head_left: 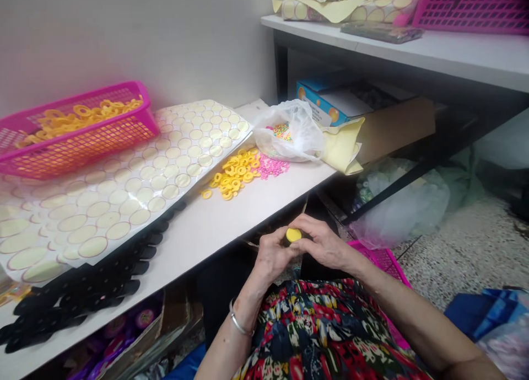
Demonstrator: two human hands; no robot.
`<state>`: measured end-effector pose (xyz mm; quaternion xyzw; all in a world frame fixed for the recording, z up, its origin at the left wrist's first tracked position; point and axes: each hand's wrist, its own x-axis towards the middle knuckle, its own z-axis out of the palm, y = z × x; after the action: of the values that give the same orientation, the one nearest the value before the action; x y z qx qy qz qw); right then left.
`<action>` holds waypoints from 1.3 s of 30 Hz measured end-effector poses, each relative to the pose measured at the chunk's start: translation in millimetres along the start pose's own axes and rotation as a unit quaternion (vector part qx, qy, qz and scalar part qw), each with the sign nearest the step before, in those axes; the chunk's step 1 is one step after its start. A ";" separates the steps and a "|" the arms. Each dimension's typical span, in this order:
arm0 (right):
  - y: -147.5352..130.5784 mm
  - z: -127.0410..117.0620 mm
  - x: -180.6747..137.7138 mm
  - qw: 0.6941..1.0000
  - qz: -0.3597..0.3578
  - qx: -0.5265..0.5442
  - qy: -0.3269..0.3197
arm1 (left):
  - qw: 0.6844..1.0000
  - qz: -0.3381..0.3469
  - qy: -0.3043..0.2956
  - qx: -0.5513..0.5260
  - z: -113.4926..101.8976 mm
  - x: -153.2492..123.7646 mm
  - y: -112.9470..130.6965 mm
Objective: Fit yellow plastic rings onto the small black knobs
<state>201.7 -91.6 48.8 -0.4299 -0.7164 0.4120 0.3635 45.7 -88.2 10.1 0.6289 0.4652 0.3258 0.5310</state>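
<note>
Both hands meet in front of my lap around a small item with a round yellow top (293,235). Its lower part is hidden by my fingers. My left hand (273,254) grips it from the left, thumb and fingers closed. From the right, my right hand (320,240) has its fingers and thumb closed on the same item. On the white table beyond lie a pile of yellow rings (236,174) and a pile of small pink pieces (273,167), apart from my hands.
A pink basket (78,129) of yellow rings stands at left on sticker sheets (136,187). Black parts (95,292) line the table's front edge. A plastic bag (303,132) holds colourful bits. A blue box (322,107) sits under the shelf (454,54); another pink basket (390,264) is beside my lap.
</note>
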 end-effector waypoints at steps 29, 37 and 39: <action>-1.7 -11.8 -11.7 0.977 0.071 0.188 0.076 | 0.959 0.228 0.117 0.120 9.2 -1.0 16.0; 6.4 -9.4 -14.0 0.903 0.231 0.356 -0.070 | 0.940 0.292 0.080 0.159 7.6 -0.9 8.4; 5.3 -8.5 -13.5 0.908 0.234 0.337 -0.078 | 0.941 0.296 0.071 0.146 8.5 0.5 5.0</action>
<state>215.7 -100.1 45.1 -0.4035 -0.4397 0.7346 0.3228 54.8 -90.9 13.1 0.7843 0.3369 0.4406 0.2780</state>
